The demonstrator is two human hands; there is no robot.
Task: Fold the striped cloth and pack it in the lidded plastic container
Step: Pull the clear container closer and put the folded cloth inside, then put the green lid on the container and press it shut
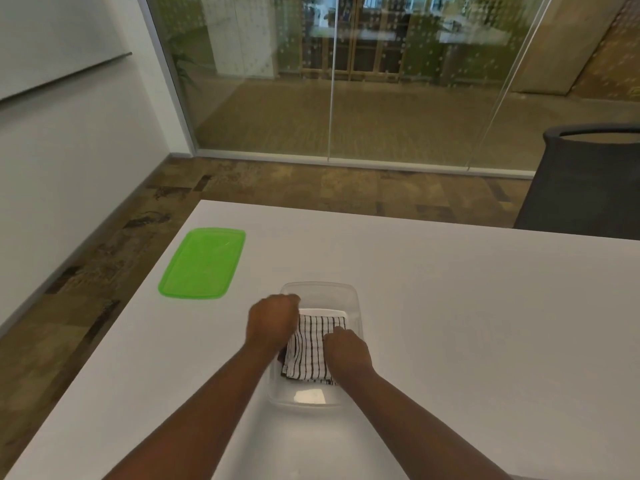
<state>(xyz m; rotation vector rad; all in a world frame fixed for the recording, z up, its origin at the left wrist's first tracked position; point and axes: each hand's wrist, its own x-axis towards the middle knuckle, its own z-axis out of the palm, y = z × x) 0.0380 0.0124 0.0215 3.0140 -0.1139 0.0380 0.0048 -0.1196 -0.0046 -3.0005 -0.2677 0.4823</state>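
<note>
A folded black-and-white striped cloth (311, 348) lies inside a clear plastic container (322, 291) on the white table. My left hand (272, 323) rests on the cloth's left edge with fingers curled down, covering that side. My right hand (346, 351) presses on the cloth's right near part, fingers bent onto the fabric. The green lid (202, 263) lies flat on the table, apart from the container, to the far left.
The white table (450, 323) ends at a far edge ahead and a left edge beside the lid. A dark chair back (585, 174) stands beyond the table at the right. A glass wall runs behind.
</note>
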